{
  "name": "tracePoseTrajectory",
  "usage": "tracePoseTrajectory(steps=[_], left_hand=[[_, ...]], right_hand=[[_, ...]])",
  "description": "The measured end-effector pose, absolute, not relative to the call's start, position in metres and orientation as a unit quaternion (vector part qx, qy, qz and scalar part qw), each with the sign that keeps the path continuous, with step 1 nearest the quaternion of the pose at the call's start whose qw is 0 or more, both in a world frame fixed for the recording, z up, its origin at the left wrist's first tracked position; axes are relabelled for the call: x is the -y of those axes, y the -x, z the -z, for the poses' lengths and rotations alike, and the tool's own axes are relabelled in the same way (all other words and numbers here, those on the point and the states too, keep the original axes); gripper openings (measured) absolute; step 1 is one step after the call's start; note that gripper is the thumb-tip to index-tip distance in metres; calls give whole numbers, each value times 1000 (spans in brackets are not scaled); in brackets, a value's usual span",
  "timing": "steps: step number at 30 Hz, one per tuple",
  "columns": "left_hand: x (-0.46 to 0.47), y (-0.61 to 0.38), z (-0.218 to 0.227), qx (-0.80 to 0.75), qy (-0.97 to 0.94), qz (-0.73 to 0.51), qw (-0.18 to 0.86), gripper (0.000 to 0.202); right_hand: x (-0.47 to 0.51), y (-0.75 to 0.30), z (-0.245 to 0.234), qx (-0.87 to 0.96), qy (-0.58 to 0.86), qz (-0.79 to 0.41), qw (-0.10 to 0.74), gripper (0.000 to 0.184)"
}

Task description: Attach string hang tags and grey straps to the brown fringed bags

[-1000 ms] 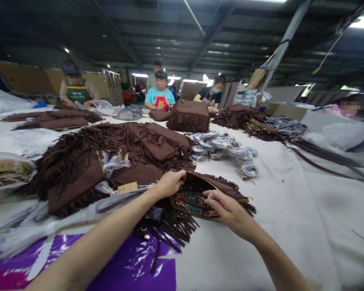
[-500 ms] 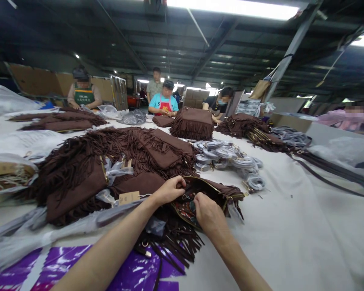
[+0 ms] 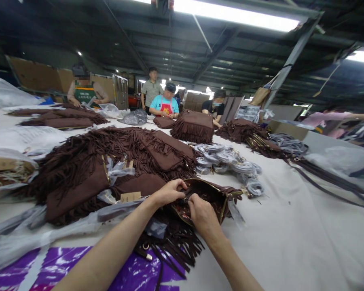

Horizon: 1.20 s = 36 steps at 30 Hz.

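A brown fringed bag lies on the table with its gold zipper open and a patterned lining showing. My left hand is closed on the left part of the bag's opening, fingers curled over the edge. Inside the mouth, my right hand is in a pinch beside the left fingertips, next to a small metal piece. What it pinches is too small to make out. Dark fringe hangs from the bag toward me, and a cardboard tag lies near my left wrist.
A heap of brown fringed bags spreads to the left. Wrapped straps lie beyond the open bag, with loose dark straps to the right. Purple plastic covers the near edge. Several people work across the table.
My right hand has moved left and slightly up inside the bag, closer to my left hand. The left hand keeps its grip on the edge. A standing person in back has shifted.
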State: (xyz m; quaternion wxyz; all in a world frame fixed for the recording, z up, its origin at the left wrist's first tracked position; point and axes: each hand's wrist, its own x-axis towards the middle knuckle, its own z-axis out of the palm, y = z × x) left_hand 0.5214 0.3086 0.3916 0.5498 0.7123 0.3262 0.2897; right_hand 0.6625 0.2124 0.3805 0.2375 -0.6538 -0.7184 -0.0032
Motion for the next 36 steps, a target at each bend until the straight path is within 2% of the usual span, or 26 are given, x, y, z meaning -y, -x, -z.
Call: tracePoseTrajectory(steps=[2,7,9,13,24,29,31,36], left_hand=[[-309,-521,-391,-327,-707,-286,558,25],[-310,-519,-390,-337,-699,-283,564,25],[-311,-518,-389,-345,-695,-284,563,26],[-312,-519,-387,-357,-690,-288,560,27],[-312,-522,-384,-368,-680,-293,562,30],[-313,-521,-384,-373,-679,-293,561,31],[-314,-521,-385,-371,-686,-292,554,31],[-309,-522,-387,-355,-722,-294,516,27]], right_hand=[[-215,-663,-378,727,633,-21,265,14],[-217,-663,-374,747,575,-75,325,18],[-217,-664,-372,747,566,-79,339,10],[-215,-667,-366,736,570,-78,358,13],[-214,-662,-359,743,577,11,338,10],[-217,-658,-360,745,580,92,316,18],[-218,-658,-363,750,556,58,354,17],[-222,-663,-373,675,481,-150,539,13]])
